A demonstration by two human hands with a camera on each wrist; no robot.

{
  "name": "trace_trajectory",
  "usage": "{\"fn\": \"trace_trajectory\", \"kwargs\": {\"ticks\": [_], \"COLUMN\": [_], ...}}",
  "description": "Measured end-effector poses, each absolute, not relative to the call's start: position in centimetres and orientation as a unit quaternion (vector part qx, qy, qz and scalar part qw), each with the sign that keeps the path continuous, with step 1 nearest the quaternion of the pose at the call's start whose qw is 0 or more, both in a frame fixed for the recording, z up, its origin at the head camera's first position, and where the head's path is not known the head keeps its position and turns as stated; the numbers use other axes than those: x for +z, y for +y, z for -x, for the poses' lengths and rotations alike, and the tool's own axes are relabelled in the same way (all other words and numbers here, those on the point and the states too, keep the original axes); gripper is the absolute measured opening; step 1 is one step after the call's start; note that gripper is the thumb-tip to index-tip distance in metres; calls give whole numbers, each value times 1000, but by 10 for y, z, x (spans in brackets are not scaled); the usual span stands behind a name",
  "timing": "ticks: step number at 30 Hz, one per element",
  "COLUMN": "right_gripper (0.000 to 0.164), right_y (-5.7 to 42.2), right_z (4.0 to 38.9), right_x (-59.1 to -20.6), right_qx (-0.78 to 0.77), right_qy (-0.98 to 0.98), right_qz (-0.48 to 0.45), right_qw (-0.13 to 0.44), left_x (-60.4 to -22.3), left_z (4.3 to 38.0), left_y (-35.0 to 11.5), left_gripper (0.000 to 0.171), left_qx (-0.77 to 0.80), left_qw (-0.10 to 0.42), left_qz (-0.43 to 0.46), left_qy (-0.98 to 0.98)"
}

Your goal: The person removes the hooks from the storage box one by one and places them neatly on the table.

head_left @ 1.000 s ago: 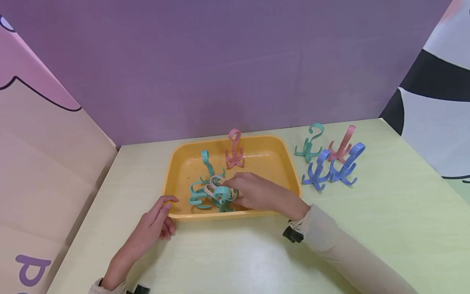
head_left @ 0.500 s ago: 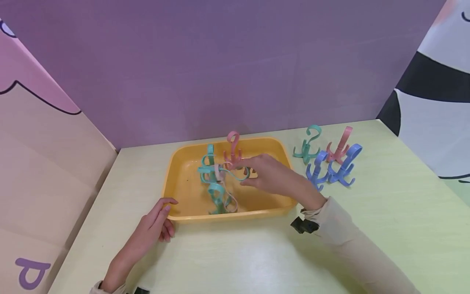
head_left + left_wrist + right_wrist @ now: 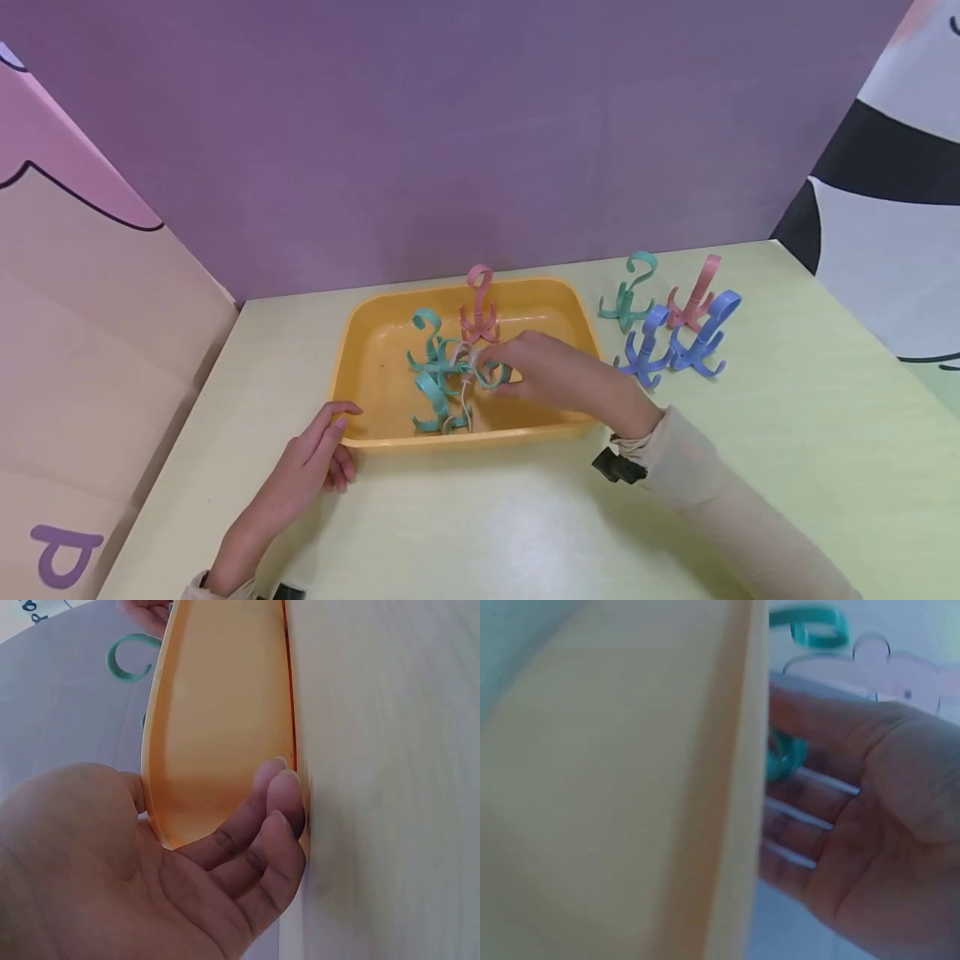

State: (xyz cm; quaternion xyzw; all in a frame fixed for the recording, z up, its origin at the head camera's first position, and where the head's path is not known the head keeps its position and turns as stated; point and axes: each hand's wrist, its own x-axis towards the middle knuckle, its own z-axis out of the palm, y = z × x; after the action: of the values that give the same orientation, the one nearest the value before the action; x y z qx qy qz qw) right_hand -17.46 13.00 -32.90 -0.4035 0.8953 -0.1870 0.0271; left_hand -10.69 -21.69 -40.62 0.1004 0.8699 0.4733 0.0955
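In the head view, my right hand (image 3: pixel 555 375) reaches into the yellow tray (image 3: pixel 352 350), its thumb and fingers around the curl of a teal rotating hook hanger (image 3: pixel 491 377). That teal curl (image 3: pixel 786 756) shows between thumb and fingers in the right wrist view, partly hidden by the tray wall. Against it, at the fingertips, lies a pale pink hook hanger (image 3: pixel 467 377). Two more teal hook hangers (image 3: pixel 429 333) crowd in beside it, and a pink hook hanger (image 3: pixel 478 315) stands at the tray's back. My left hand (image 3: pixel 311 450) grips the tray's front left corner, fingers bent against the outside wall.
Right of the tray, a green hook hanger (image 3: pixel 626 304), a pink one (image 3: pixel 695 300) and two blue ones (image 3: pixel 705 337) stand in a group on the pale table (image 3: pixel 795 400). A purple panel (image 3: pixel 480 142) rises behind the table's back edge.
My right hand lifts the tangled teal and pale pink hangers up from the tray's front, then lowers them slightly. The other teal hangers shift in the tray. My left hand stays put.
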Motion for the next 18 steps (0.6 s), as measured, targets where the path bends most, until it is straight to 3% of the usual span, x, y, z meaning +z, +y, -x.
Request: {"fn": "trace_trajectory", "kwargs": {"ticks": [6, 13, 18], "right_gripper": [19, 19, 14], "right_y": [109, 99, 101], "right_z": [154, 141, 145], "right_x": [-326, -323, -324], "right_qx": [-85, -94, -127], "right_qy": [913, 891, 862], "right_qz": [400, 441, 473], "right_qw": [-13, -52, -131], "left_x": [-404, -402, -405], "left_z": [107, 106, 107], "left_y": [-216, -215, -216], "left_gripper": [37, 33, 37], "left_qx": [476, 476, 471], "left_qw": [99, 100, 97], "left_qz": [-97, -87, -90], "left_qy": [868, 869, 872]}}
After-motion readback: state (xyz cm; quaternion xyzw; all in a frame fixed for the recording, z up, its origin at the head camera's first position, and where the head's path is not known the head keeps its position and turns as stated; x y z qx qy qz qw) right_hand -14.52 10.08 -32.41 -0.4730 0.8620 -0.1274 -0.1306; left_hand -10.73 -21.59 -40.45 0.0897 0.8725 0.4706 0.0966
